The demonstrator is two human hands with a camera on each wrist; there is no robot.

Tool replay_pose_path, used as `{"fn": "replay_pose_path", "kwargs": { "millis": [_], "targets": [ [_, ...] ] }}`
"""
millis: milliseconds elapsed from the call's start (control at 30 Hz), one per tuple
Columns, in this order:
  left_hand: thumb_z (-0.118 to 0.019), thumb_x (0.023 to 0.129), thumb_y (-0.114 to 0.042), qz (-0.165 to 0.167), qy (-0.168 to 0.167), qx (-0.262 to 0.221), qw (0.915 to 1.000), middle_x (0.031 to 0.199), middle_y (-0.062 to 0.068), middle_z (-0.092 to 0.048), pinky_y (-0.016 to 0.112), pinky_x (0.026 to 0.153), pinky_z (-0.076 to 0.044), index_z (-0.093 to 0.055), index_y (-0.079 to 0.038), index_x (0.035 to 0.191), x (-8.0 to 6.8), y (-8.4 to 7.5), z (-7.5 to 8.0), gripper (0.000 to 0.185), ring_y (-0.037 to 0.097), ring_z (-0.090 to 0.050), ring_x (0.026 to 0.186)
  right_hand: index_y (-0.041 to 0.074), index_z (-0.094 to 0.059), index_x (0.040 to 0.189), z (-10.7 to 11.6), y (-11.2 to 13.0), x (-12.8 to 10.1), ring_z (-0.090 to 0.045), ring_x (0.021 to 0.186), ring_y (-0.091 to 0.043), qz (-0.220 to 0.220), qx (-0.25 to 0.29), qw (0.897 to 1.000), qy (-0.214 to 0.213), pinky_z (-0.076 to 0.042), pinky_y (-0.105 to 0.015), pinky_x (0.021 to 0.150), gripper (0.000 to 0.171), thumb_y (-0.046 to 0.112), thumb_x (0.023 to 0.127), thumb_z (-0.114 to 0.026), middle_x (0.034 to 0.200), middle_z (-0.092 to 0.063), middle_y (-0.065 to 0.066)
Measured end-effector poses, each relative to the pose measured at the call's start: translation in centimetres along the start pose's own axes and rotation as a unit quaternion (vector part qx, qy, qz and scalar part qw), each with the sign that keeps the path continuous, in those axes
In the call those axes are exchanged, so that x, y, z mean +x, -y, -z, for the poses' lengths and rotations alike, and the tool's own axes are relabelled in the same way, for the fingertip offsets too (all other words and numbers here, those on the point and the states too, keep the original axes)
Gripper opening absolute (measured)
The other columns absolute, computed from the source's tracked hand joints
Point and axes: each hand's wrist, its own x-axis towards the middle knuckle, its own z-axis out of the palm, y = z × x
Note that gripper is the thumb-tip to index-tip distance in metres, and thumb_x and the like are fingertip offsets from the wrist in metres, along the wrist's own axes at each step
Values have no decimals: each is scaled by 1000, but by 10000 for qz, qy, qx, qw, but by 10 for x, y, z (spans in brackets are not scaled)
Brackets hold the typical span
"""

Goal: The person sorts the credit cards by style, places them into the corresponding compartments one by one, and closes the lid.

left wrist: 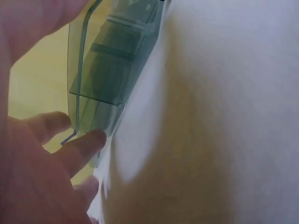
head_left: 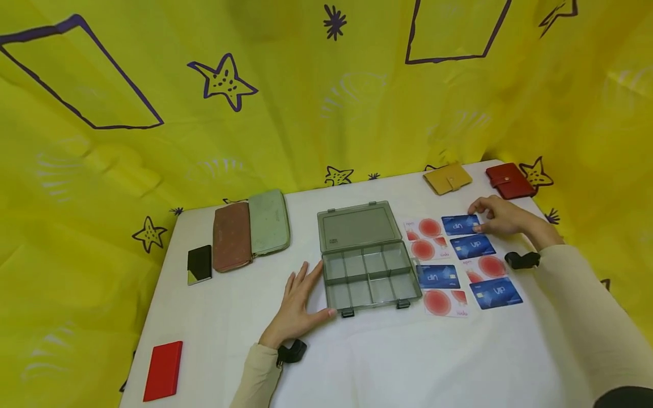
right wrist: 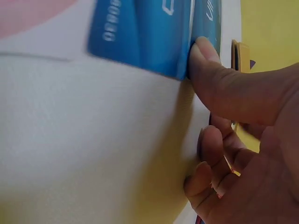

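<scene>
A grey translucent compartment box point(head_left: 371, 277) lies on the white table with its lid point(head_left: 359, 225) folded back. My left hand point(head_left: 298, 309) rests at its left side, fingers and thumb spread; in the left wrist view the fingertips reach the box's edge point(left wrist: 112, 70). To the box's right, several blue VIP cards and white cards with red circles lie in two columns. At the far end of the right column, my right hand point(head_left: 502, 216) pinches a blue VIP card point(head_left: 457, 224) between thumb and index finger. The right wrist view shows the thumb on this card point(right wrist: 212, 21).
A yellow card holder point(head_left: 448, 179) and a red one point(head_left: 510, 180) lie at the back right. Left of the box are a green wallet point(head_left: 269, 222), a brown wallet point(head_left: 232, 237), a black booklet point(head_left: 199, 264) and a red booklet point(head_left: 163, 371). A yellow curtain point(head_left: 285, 141) hangs behind the table.
</scene>
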Motion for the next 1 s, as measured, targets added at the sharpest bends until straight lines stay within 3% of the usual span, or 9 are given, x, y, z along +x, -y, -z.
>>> {"fn": "replay_pose_path", "kwargs": {
  "millis": [200,333,433,533,633,767,1000],
  "targets": [
    [-86,88,-38,57,18,-176,9998,174,3,-33,56,130,2,-28,-20,170,-3,-1,-2,102,31,-17,165,-7,-49,126,1,-5,-6,-53,109,-47,-106,263,9994,-211,-46,-64,98,44,15,98,-75,121,-56,-33],
    [-86,87,-35,23,-26,-265,9996,173,4,-34,55,130,2,-29,-18,170,-3,-1,-2,102,31,-19,165,-6,-42,132,-1,-7,-16,-53,112,-46,-66,790,9950,-610,-45,-65,99,40,10,104,-65,123,-55,-33],
    [-86,88,-35,14,-68,-321,9995,173,4,-33,54,131,1,-29,-18,170,-3,-1,-2,101,32,-19,164,-2,-37,140,-5,0,-23,-68,106,-35,175,1484,9823,-1132,-57,-50,97,40,5,107,-59,115,-56,-25],
    [-86,87,-35,48,-84,-340,9994,173,5,-33,53,131,0,-29,-19,170,-4,0,-1,101,32,-19,164,2,-37,145,-15,22,-27,-77,86,-18,482,2115,9636,-1560,-61,-26,78,44,1,107,-59,105,-56,-8],
    [-86,87,-35,46,-111,-310,9994,173,6,-34,53,131,-1,-30,-20,170,-7,0,0,101,32,-20,164,3,-43,147,-32,57,-29,-77,80,-15,772,2439,9521,-1674,-60,-20,75,44,2,106,-61,107,-59,-2],
    [-86,87,-36,-31,-148,-254,9996,172,3,-36,51,131,-1,-30,-22,170,-6,1,2,100,31,-22,164,3,-52,149,-63,110,-28,-77,84,-18,1076,2852,9427,-1359,-62,-25,77,46,8,106,-65,116,-61,-12],
    [-86,87,-35,-38,-135,-295,9995,172,4,-37,51,132,-1,-30,-22,170,-3,2,0,100,31,-22,164,-8,-53,148,-132,173,-19,-70,97,-9,2107,3837,8984,-349,-60,-23,85,58,-6,94,-75,123,-60,-21]
  ]
}}
